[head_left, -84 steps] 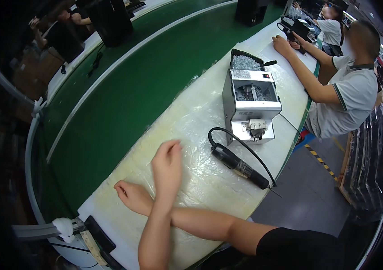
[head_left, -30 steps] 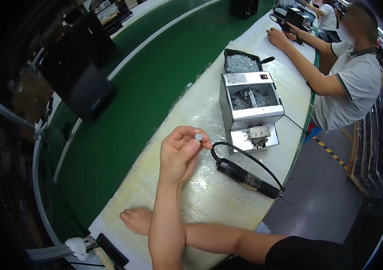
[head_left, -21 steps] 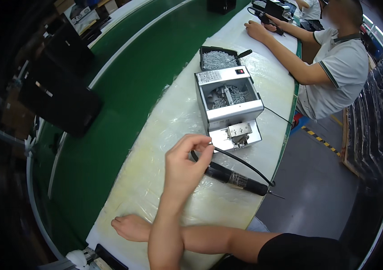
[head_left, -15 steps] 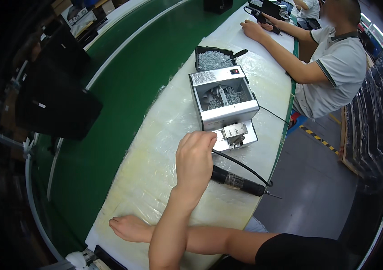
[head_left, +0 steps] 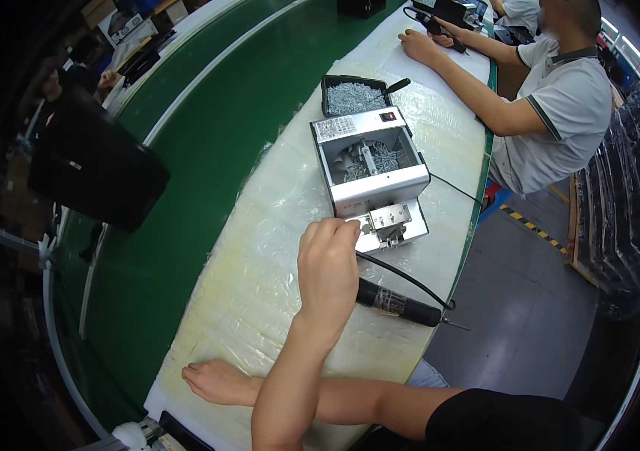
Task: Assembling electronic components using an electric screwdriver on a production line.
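Silver screw feeder (head_left: 371,194) stands on the film-covered tabletop (head_left: 237,301), screws in its open bin. Left hand (head_left: 327,263) at the near left corner of its base, fingers bent down; fingertips hidden, cannot tell whether they grasp anything. Black electric screwdriver (head_left: 403,304) lies just beside, rear end hidden by that hand. Right hand (head_left: 218,382) lies loosely curled beyond the left forearm (head_left: 290,383); contents unclear. Behind the feeder: black tray (head_left: 324,98) of screws. Far right: co-worker (head_left: 560,143) in white shirt

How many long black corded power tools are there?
2. The near tool lies on the pale table, partly behind the bare left hand; a white-shirted person holds the far tool. More may be hidden.
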`<state>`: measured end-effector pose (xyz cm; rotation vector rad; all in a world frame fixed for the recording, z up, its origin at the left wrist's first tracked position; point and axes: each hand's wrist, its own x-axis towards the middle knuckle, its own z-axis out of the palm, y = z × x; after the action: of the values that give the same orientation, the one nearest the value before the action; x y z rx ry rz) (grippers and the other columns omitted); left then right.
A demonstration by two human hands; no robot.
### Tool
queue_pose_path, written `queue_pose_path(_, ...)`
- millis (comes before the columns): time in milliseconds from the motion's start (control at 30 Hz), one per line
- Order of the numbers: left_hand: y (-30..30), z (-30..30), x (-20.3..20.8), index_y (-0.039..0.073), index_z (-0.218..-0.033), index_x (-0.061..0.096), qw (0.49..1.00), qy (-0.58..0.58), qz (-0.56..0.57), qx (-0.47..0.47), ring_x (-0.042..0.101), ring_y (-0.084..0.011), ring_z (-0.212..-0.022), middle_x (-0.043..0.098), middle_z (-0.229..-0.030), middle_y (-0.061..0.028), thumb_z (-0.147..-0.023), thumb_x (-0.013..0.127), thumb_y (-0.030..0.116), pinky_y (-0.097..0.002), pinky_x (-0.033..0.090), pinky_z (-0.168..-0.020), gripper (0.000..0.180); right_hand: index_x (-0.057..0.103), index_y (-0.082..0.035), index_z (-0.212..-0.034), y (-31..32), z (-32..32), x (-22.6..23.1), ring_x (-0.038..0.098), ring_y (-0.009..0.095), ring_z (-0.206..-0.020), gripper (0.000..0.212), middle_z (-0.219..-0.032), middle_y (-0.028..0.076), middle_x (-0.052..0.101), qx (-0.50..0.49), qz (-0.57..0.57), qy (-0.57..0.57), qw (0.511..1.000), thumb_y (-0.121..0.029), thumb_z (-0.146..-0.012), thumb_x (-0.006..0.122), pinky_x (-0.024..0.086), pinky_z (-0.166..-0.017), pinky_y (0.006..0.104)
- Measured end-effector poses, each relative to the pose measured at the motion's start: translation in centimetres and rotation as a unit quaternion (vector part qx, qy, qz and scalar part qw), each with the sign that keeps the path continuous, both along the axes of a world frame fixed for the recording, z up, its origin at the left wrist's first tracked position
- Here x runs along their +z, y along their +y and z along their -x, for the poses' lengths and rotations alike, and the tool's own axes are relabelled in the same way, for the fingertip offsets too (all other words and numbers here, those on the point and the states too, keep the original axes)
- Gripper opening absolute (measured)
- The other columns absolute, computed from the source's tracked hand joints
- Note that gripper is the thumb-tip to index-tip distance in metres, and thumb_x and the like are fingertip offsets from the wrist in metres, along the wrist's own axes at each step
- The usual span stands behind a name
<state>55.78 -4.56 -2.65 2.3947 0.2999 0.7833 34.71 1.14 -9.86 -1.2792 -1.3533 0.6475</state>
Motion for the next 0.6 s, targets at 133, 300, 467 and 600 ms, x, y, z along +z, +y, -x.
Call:
queue_pose_path(133,0.17,0.07,0.39,0.001,-0.090,0.071,1.000,-0.018,0.000,0.005,0.060,-0.0308,-0.082,0.065,-0.086,-0.0115,-0.081,0.073,0.003,-0.0398,0.049,-0.074,0.009,0.055,0.003,-0.084,-0.16,-0.11,0.26,0.063,0.040,-0.070,0.012,-0.076,0.021,0.061,0.004,0.003,-0.006,1.000,-0.008,-0.089,0.054,0.051,-0.064,0.0499)
queue_pose_path(300,-0.21,-0.24,0.16,0.001,-0.088,0.071,1.000,-0.028,-0.001,0.014,0.060,-0.0296,-0.082,0.064,-0.086,-0.0099,-0.080,0.073,0.004,-0.0390,0.048,-0.075,0.008,0.055,0.003,-0.085,-0.23,-0.10,0.27,0.063,0.040,-0.070,0.011,-0.077,0.021,0.061,0.003,0.003,-0.014,1.000,-0.008,-0.089,0.054,0.051,-0.064,0.0501)
queue_pose_path(467,-0.12,-0.16,0.12,0.002,-0.087,0.072,1.000,-0.007,-0.017,0.010,0.060,-0.0282,-0.082,0.063,-0.085,-0.0084,-0.081,0.073,0.006,-0.0385,0.047,-0.075,0.007,0.055,0.002,-0.084,-0.23,-0.06,0.15,0.063,0.040,-0.070,0.012,-0.077,0.021,0.062,0.000,-0.004,-0.012,1.000,-0.008,-0.089,0.054,0.051,-0.064,0.0497)
queue_pose_path(600,0.37,-0.22,0.07,0.003,-0.087,0.073,1.000,0.007,-0.004,0.005,0.060,-0.0273,-0.083,0.063,-0.085,-0.0076,-0.082,0.073,0.009,-0.0386,0.047,-0.075,0.008,0.055,0.002,-0.084,-0.18,0.09,0.17,0.063,0.040,-0.069,0.012,-0.076,0.020,0.062,-0.004,-0.004,-0.019,1.000,-0.008,-0.089,0.054,0.051,-0.064,0.0493)
